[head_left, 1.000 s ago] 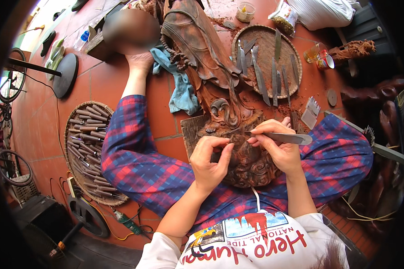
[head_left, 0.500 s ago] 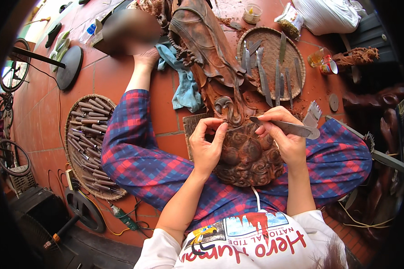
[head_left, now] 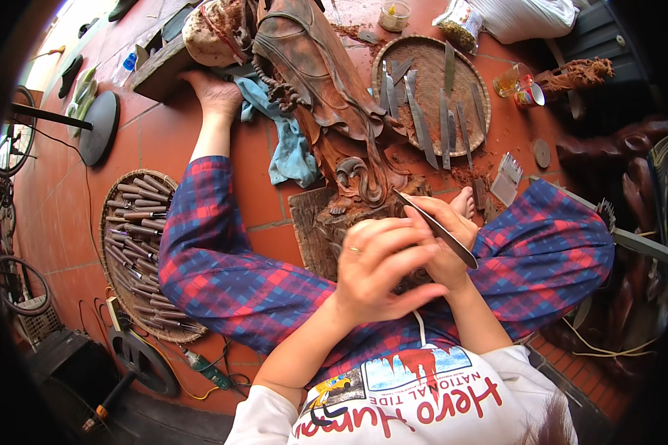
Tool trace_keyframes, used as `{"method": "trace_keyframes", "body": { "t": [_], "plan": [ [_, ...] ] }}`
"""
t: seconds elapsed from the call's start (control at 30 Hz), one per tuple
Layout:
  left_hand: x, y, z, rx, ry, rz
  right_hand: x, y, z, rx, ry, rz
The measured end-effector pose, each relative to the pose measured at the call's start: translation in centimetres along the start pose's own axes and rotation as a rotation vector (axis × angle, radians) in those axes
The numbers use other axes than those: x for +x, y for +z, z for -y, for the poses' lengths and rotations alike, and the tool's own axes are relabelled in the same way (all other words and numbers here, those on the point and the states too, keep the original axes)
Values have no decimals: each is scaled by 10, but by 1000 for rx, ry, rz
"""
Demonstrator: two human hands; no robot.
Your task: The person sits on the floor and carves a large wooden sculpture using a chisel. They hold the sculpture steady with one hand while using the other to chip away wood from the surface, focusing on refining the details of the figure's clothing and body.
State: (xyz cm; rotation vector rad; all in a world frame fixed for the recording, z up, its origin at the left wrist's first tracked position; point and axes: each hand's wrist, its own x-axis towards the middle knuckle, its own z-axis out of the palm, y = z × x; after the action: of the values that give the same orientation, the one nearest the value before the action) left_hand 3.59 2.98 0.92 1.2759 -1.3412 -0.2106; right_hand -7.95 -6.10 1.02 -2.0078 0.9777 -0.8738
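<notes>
Your right hand (head_left: 448, 264) is clamped on a blade (head_left: 441, 231), which slants across just over your fingers. Your left hand (head_left: 375, 268), a ring on one finger, has thumb and fingers apart, reaching across in front of the right (I cannot tell whether they touch). The carving (head_left: 312, 63) stretches away from you between your legs, its near end partly hidden behind your hands. A blue cloth (head_left: 292, 153) lies beside it.
</notes>
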Motion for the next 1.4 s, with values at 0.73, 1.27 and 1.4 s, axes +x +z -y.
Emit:
{"method": "trace_keyframes", "body": {
  "t": [0.73,1.27,1.4],
  "plan": [
    [50,64,11,77,-146,-105,33,22,-11,-26,-130,95],
    [35,62,-6,-59,-160,-84,29,13,-7,-56,-189,119],
    [45,64,0,-49,-156,-95,42,18,-7,-80,-183,117]
  ]
}}
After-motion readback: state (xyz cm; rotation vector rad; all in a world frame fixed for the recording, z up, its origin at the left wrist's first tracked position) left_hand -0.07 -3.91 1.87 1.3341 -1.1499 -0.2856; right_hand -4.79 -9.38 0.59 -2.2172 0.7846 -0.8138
